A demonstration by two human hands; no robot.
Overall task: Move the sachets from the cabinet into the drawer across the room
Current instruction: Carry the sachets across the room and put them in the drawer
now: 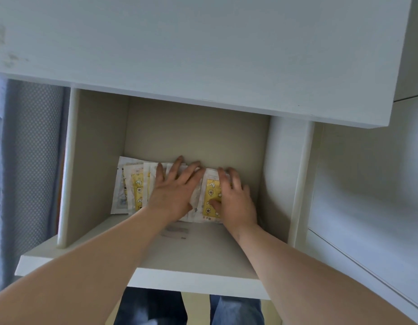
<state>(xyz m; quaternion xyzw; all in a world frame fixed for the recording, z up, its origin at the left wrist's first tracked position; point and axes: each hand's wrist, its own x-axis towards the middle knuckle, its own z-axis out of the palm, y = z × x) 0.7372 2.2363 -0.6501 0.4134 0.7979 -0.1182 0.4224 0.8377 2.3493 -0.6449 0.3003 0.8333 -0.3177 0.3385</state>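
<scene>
While the left hand [175,191] lies flat inside the white open-fronted cabinet compartment [95,160], its fingers are straight and spread wide, pressing against the middle of a row of small white sachets with yellow printed panels [130,186]. These sachets stand on their lower edges on the pale shelf floor [191,256] of the compartment, close to its back edge, and lean against the beige back wall [196,137]. The row begins near the back left corner and overlaps sachet over sachet toward the right, ending short of the right side wall.

At the right end of the row, the right hand [236,202] holds the end sachet with the yellow moon-and-flower print [211,195]. The thumb lies across its yellow front near the lower edge, and the fingers are curled over its top edge and behind it. This sachet touches its neighbour under the left hand, and its lower edge appears to rest on the shelf floor. Both hands sit just beside each other, the left fingertips reaching the top edges of the sachets.

A faint grey smudged mark [175,232] shows on the shelf floor just in front of the row, between the two wrists. A broad white top panel [203,43] overhangs the compartment. Blue-grey dotted fabric [27,148] hangs beyond the left side wall, and blue denim trouser legs [236,310] show below the front edge of the shelf.
</scene>
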